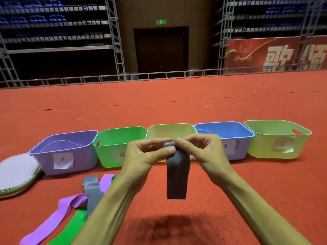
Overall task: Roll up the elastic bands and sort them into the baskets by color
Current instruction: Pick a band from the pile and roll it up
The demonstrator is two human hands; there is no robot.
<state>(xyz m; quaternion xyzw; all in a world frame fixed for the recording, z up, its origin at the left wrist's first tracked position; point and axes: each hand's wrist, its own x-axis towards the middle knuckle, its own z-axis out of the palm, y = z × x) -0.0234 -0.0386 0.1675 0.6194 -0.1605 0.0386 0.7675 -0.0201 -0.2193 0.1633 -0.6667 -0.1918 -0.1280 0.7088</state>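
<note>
Left hand (141, 153) and right hand (200, 151) pinch flat grey band (177, 175), top rolled.

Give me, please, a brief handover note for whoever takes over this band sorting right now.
Left hand and right hand: both pinch the top of the grey elastic band, where a small roll is begun; its tail hangs free.
Plastic baskets in a row on the red carpet: purple basket, green basket, pale yellow basket, blue basket, yellow-green basket.
Unrolled at left: purple elastic band, second grey band, green elastic band.
Done: no finished roll plainly visible in any basket.
Left: finish this roll, basket it, then the loose bands.
</note>
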